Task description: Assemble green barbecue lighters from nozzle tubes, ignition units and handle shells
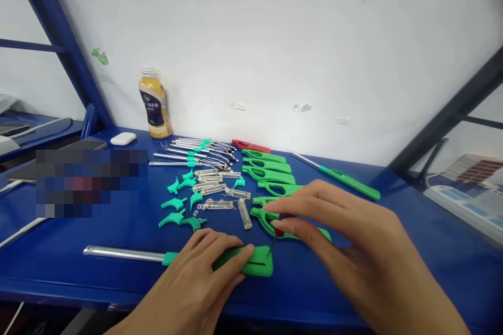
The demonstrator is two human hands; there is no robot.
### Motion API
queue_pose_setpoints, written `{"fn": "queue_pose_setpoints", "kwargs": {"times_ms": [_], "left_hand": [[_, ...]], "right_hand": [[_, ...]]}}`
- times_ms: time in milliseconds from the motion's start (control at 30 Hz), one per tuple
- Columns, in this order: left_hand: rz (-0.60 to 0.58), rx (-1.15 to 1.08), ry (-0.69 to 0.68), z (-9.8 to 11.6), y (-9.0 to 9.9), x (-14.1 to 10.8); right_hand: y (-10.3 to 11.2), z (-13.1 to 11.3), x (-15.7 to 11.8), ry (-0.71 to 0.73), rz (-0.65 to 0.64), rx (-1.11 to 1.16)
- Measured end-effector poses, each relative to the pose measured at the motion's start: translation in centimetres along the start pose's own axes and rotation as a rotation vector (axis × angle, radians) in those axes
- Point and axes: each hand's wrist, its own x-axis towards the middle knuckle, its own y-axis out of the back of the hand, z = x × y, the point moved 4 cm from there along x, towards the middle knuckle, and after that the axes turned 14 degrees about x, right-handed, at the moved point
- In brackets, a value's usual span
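A green long-neck lighter (262,268) with a silver metal tube lies across the front of the blue table. My left hand (200,272) is closed over its body and holds it against the tabletop. My right hand (349,230) pinches a small screwdriver (279,232) with a red handle. The screwdriver's thin shaft slants down, its tip at the right end of the lighter body. Behind my hands lie several green lighter shell halves (271,175) and one red shell half (251,146). Teal triggers (173,218), clear fuel tanks (244,214) and metal tubes with wires (176,156) lie to their left.
Another green lighter (349,183) with its tube lies at the back right. A yellow drink bottle (155,104) stands against the white wall (275,36), with a white earphone case (123,138) to its left. The blue table (129,225) has a blurred-out patch at left.
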Motion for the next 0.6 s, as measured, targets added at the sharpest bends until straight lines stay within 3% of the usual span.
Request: {"fn": "queue_pose_setpoints", "kwargs": {"times_ms": [100, 267, 433, 600], "left_hand": [[-0.001, 0.011, -0.004, 0.2, 0.0, -0.1], [-0.016, 0.023, -0.014, 0.3, 0.2, -0.2], [-0.025, 0.028, -0.012, 0.2, 0.1, -0.2], [-0.018, 0.029, -0.015, 0.3, 0.0, -0.2]], "right_hand": [[0.1, 0.5, 0.0, 0.010, 0.029, -0.058], [0.2, 1.4, -0.4, -0.013, -0.064, 0.050], [1.3, 1.5, -0.3, -0.003, 0.041, -0.009], [1.5, 1.8, -0.8, -0.031, -0.105, 0.015]]}}
